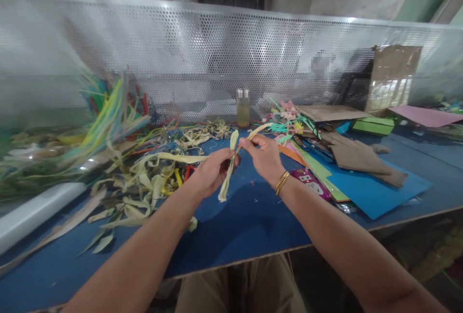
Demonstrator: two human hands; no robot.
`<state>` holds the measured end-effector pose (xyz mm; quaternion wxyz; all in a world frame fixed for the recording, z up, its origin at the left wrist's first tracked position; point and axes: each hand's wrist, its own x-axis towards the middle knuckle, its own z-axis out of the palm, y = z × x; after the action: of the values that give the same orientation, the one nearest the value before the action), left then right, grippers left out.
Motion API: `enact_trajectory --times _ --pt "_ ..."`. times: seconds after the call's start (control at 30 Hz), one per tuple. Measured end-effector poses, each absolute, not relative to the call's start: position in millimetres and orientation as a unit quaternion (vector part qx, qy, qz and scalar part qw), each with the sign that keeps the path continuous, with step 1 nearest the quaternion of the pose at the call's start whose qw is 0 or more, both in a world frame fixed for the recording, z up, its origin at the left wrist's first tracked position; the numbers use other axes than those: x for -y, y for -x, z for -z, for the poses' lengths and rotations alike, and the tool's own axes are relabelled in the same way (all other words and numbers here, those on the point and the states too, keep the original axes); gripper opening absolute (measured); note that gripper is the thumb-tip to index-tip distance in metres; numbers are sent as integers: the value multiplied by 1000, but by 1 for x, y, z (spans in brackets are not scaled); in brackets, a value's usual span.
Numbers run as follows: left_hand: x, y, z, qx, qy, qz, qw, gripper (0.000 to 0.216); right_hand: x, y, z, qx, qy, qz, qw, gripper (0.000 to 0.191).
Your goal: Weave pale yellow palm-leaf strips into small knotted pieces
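My left hand (216, 172) is closed over the middle of a pale green bundle of dried leaf strips (225, 185), one end pointing up and the other hanging down toward me. Thumb and forefinger of my right hand (265, 156) pinch a thin yellowish leaf strip (255, 132) right beside the bundle; its tail sticks out above the knuckles. The fingertips of both hands nearly meet, and how strip and bundle join there is hard to make out. Loose leaf strips (155, 183) lie heaped to the left of my left hand.
A blue tabletop (249, 226) lies under my hands. Behind them stands a glass bottle (243, 110) before a perforated metal screen (173, 52). At right are blue paper (376, 197), cardboard pieces (358, 151) and a purple packet (311, 183). Coloured strips (112, 110) and a white bar (39, 211) occupy the left.
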<state>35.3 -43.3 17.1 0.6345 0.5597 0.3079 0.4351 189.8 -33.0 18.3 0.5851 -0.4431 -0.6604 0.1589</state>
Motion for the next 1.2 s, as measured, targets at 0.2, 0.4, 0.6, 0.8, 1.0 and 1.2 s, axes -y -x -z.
enact_trajectory --times 0.2,0.4,0.6,0.8,1.0,1.2 --pt "45 -34 -21 -314 -588 -406 625 29 30 -190 -16 632 441 -184 610 39" --pt "47 -39 -22 -317 -504 -468 653 25 21 -195 -10 628 472 -233 573 40" --pt "43 -38 -17 -335 -557 -515 559 24 26 -203 -18 657 534 -172 503 50" --pt "42 -40 -14 -369 -566 -497 544 27 37 -205 -29 667 512 59 538 45" --pt "43 -41 -13 -360 -510 -475 620 32 29 -203 -19 712 522 -19 469 47" --pt "42 -38 -13 -388 -530 -439 613 25 32 -192 -19 677 432 -264 534 28"
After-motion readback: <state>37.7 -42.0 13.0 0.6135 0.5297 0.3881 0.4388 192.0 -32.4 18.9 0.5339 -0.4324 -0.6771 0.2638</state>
